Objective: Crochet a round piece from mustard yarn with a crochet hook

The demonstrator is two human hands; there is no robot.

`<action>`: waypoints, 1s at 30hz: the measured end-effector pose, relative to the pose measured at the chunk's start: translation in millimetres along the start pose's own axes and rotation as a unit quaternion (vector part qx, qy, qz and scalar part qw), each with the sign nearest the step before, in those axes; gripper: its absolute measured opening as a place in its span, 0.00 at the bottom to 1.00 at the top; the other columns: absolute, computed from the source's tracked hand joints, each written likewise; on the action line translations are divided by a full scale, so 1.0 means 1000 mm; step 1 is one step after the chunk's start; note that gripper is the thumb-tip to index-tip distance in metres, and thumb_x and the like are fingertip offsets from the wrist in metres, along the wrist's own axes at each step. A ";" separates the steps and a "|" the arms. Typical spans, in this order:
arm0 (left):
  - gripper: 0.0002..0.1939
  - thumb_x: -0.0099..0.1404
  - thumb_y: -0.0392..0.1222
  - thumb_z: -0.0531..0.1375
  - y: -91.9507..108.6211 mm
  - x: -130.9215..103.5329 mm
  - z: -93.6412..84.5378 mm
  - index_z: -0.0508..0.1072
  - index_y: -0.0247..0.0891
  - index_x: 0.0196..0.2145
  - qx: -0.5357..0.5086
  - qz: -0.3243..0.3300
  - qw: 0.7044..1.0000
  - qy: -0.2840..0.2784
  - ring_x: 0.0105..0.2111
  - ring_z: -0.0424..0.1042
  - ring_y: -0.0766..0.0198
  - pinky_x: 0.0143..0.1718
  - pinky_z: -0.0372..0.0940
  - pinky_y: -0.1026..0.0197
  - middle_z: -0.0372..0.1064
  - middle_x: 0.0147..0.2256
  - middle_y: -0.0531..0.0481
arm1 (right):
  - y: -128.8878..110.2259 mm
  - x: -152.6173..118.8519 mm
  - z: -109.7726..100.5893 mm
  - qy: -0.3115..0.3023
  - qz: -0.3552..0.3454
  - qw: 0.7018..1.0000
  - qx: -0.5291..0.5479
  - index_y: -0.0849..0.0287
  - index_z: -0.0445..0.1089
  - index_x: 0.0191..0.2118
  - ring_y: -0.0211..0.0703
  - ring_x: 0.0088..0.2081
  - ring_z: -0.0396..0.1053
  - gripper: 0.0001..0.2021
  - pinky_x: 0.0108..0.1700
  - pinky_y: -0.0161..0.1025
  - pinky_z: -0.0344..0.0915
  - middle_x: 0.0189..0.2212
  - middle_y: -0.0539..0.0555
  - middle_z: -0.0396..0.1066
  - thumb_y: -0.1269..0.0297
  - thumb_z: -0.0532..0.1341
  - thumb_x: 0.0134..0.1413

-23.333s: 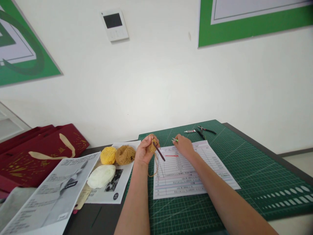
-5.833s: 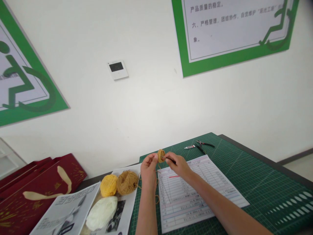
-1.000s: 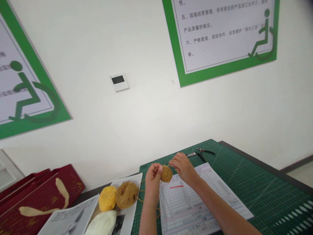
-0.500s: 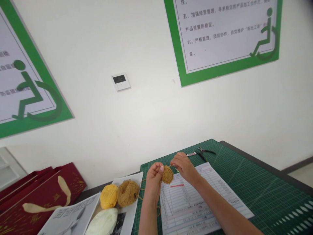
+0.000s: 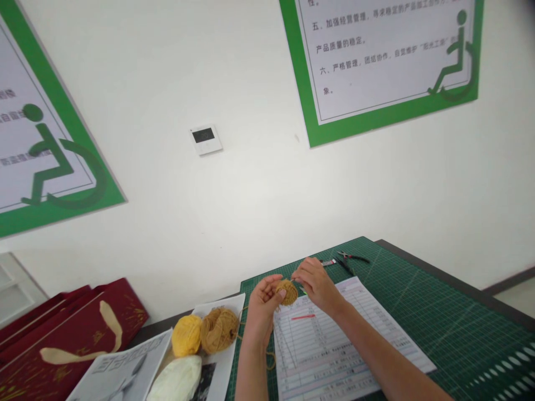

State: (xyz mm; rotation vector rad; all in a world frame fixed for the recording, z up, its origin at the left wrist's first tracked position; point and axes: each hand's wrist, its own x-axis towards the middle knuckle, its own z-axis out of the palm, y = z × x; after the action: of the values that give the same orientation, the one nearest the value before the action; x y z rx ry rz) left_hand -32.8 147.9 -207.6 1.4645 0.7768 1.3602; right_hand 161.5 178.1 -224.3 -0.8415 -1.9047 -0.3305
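Observation:
A small round crocheted piece (image 5: pixel 288 293) in mustard-brown yarn is pinched between the thumb and fingers of my left hand (image 5: pixel 266 298). My right hand (image 5: pixel 314 280) is closed at the piece's upper right edge, its fingertips around a thin crochet hook, of which only a short bit shows. A brown yarn strand (image 5: pixel 272 362) hangs below my left wrist and runs left toward the brown yarn ball (image 5: pixel 219 329). Beneath both hands lies a printed paper sheet (image 5: pixel 334 345) with a red mark.
A green cutting mat (image 5: pixel 401 301) covers the table. Pliers (image 5: pixel 353 257) lie at its back. On the left are a yellow yarn ball (image 5: pixel 186 335), a white bundle (image 5: pixel 178 379), a printed booklet (image 5: pixel 119 367) and dark red gift bags (image 5: pixel 83 334). A wall stands behind.
The crocheted piece has tilted in my left hand, and the left thumb now lies across its face. My right hand has shifted very slightly at the edge.

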 end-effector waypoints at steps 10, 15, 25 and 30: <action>0.13 0.68 0.43 0.62 -0.011 0.005 0.000 0.73 0.36 0.48 0.139 0.110 0.982 0.066 0.38 0.76 0.58 0.38 0.73 0.50 0.75 0.43 0.46 | -0.016 0.003 -0.001 0.013 0.034 0.998 -0.058 0.60 0.73 0.42 0.43 0.40 0.74 0.06 0.44 0.46 0.73 0.40 0.52 0.75 0.64 0.61 0.64; 0.13 0.68 0.44 0.61 -0.004 0.004 0.003 0.73 0.36 0.48 0.263 0.221 0.934 0.095 0.38 0.76 0.58 0.38 0.73 0.50 0.74 0.44 0.46 | -0.022 0.003 0.003 0.039 0.060 0.996 -0.053 0.60 0.73 0.43 0.42 0.39 0.74 0.06 0.43 0.45 0.73 0.40 0.52 0.75 0.64 0.61 0.65; 0.06 0.68 0.37 0.62 0.003 -0.012 0.037 0.75 0.37 0.43 0.454 0.530 0.700 0.150 0.43 0.75 0.55 0.46 0.70 0.44 0.75 0.44 0.47 | -0.028 0.000 0.001 0.133 0.069 0.987 0.064 0.59 0.72 0.44 0.42 0.38 0.74 0.07 0.42 0.45 0.73 0.38 0.52 0.74 0.63 0.59 0.66; 0.07 0.67 0.36 0.62 0.008 -0.017 0.042 0.75 0.37 0.43 0.493 0.556 0.647 0.172 0.44 0.74 0.55 0.47 0.70 0.43 0.74 0.45 0.47 | -0.031 0.000 -0.001 0.147 0.063 0.979 0.129 0.59 0.72 0.44 0.42 0.38 0.74 0.08 0.43 0.45 0.73 0.38 0.52 0.74 0.62 0.59 0.67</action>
State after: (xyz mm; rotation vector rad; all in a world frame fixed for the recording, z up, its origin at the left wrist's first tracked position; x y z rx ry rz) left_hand 4.0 120.5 -203.3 2.9045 0.9447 2.3577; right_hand 141.1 155.2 -219.8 -0.6928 -1.5702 -0.1179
